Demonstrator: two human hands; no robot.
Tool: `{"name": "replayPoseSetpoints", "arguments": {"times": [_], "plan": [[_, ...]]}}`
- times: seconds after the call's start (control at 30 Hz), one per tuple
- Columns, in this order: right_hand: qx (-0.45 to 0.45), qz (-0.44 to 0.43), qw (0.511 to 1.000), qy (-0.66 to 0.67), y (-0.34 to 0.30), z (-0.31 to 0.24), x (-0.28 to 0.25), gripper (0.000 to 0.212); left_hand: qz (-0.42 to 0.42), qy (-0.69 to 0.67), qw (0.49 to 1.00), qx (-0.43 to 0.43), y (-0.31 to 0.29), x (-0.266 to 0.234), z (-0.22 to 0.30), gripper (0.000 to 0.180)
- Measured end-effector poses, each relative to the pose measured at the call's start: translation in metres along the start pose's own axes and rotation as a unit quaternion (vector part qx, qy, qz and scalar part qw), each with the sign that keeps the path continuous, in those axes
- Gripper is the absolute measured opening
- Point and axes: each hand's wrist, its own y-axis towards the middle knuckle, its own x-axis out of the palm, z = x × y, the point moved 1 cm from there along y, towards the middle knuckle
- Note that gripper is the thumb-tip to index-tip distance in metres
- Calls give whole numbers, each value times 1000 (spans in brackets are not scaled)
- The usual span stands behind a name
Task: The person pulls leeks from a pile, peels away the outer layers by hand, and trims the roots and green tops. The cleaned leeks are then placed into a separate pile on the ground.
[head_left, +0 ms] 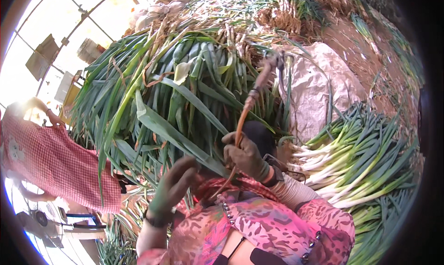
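Observation:
My right hand (245, 156), in a dirty glove, is closed round an orange-brown hose (243, 119). The hose rises to a dark fitting (280, 58) at its far end, and its lower part bends down toward my lap. My left hand (175, 186), gloved too, is raised lower left of the hose with fingers partly apart; I see nothing in it. Just beyond both hands lies a big heap of untrimmed green onions (185, 89). One broad green leaf (175, 138) slants from the heap toward my right hand.
To the right lies a pile of green onions with clean white stalks (342, 172). A pale sack (319, 89) is spread behind it. More onions with brown roots (286, 20) stand farther back. A person in red checked clothing (60, 158) is at the left.

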Motion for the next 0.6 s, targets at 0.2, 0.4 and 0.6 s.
{"name": "replayPoseSetpoints", "arguments": {"times": [0.2, 0.4, 0.6], "plan": [[-213, -114, 951, -192, 9, -19, -6, 13, -180, -114, 976, 44, 132, 67, 11, 33], [-411, 202, 816, -353, 65, -88, -41, 45, 118, 70, 980, 147, 153, 43, -2, 19], [-21, 191, 959, -206, 144, -75, -41, 53, 52, 356, 909, 210, 129, 95, -23, 18]]}}
